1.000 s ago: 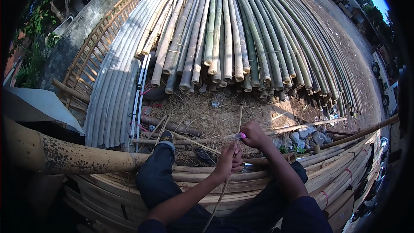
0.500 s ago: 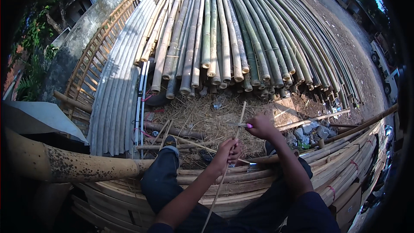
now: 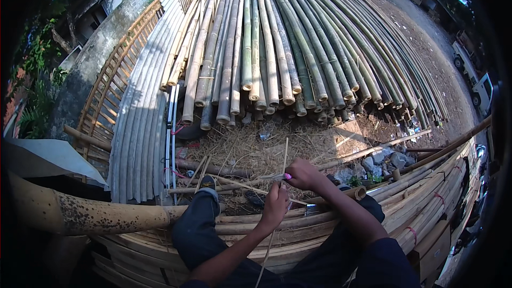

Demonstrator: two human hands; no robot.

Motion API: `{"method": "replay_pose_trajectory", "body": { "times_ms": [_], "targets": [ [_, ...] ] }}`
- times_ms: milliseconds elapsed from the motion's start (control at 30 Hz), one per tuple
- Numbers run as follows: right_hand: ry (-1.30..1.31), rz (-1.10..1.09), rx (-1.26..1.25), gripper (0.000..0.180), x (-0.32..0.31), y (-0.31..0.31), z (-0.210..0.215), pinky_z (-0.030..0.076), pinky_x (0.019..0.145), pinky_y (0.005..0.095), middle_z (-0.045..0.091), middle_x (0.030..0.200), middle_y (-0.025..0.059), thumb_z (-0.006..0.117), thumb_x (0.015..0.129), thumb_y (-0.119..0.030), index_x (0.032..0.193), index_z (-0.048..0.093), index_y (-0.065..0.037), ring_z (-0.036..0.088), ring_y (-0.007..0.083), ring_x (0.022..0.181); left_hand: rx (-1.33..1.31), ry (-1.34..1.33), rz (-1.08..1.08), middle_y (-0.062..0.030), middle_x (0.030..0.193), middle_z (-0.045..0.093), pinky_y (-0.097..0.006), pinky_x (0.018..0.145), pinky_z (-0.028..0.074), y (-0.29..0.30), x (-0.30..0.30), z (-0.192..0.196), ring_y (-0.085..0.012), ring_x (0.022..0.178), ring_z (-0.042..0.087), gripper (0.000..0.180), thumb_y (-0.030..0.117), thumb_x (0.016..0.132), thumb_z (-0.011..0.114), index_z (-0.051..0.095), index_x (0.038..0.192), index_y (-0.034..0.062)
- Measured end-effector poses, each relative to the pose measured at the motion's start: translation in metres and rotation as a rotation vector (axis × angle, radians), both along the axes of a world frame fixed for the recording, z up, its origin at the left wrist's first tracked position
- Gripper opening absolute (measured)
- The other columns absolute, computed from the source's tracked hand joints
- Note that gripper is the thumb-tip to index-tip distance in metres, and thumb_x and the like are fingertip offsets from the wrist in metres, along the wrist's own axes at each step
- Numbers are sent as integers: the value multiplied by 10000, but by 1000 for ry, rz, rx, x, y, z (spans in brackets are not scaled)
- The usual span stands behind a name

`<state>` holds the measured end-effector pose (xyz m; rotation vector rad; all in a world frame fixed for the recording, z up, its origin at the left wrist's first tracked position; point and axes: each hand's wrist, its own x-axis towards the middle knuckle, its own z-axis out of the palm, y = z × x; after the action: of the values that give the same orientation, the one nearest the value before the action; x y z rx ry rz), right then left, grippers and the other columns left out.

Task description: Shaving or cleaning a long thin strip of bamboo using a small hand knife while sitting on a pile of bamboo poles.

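Note:
My left hand (image 3: 275, 204) is closed around a thin, pale bamboo strip (image 3: 286, 152). The strip rises above the fist, and its lower length trails down between my legs. Just above and to the right, my right hand (image 3: 306, 175) grips a knife (image 3: 288, 176) with a pink-purple handle end. Its blade points left and crosses the strip close to the left fist; whether it bites into the strip is too small to tell. Past the right hand, a cut bamboo pole end (image 3: 359, 193) lies near my right knee.
Long bamboo poles (image 3: 266, 48) are stacked ahead, cut ends facing me. Corrugated sheets (image 3: 141, 112) and a bamboo lattice (image 3: 114, 69) stand left. A thick spotted bamboo pole (image 3: 112, 213) crosses at lower left. Split bamboo bundles (image 3: 421, 202) lie beneath and right; rubble (image 3: 373, 162) sits beyond.
My right hand has moved down and left with the knife, bringing it close to my left hand. The left hand sits a little lower, still around the strip. The view has shifted slightly.

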<state>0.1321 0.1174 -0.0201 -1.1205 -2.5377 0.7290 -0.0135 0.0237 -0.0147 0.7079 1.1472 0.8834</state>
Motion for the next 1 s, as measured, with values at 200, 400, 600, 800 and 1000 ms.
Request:
{"method": "replay_pose_trajectory", "body": {
  "times_ms": [200, 400, 600, 800, 1000],
  "targets": [
    [-17, -251, 122, 199, -4, 1, -15, 442, 573, 492, 554, 591, 188, 559, 691, -221, 606, 572, -42, 562, 394, 599, -40, -94, 19, 54, 628, 299, -205, 387, 217, 0, 2, 10, -36, 467, 287, 148, 211, 978, 373, 375, 866, 115],
    [-170, -594, 83, 240, 11, 25, -5, 479, 610, 478, 592, 642, 209, 548, 732, -241, 646, 630, -33, 605, 384, 648, -75, -170, 0, 52, 627, 291, -197, 386, 203, -6, 2, 21, -33, 462, 267, 181, 239, 984, 379, 378, 853, 114],
    [-34, -1089, 38, 284, 80, 54, -22, 476, 632, 507, 598, 667, 247, 513, 787, -226, 708, 649, 11, 607, 421, 663, 92, -222, -244, 55, 610, 287, -189, 371, 196, -41, 26, 53, -29, 442, 257, 188, 246, 986, 371, 390, 857, 110],
    [805, -567, -663, 322, 21, 33, 21, 228, 394, 279, 361, 474, -52, 541, 901, -304, 701, 613, -62, 333, 80, 409, -67, -333, -57, 48, 601, 328, -185, 367, 216, 29, -32, 35, -27, 432, 286, 217, 267, 990, 363, 409, 863, 97],
    [903, -423, -794, 135, -27, 1, 25, 212, 395, 225, 365, 528, -83, 640, 852, -151, 776, 562, -71, 307, 24, 425, -74, -367, -97, 51, 583, 309, -168, 357, 203, 36, -31, 24, -25, 411, 248, 219, 292, 985, 376, 411, 868, 110]
  ]
}}
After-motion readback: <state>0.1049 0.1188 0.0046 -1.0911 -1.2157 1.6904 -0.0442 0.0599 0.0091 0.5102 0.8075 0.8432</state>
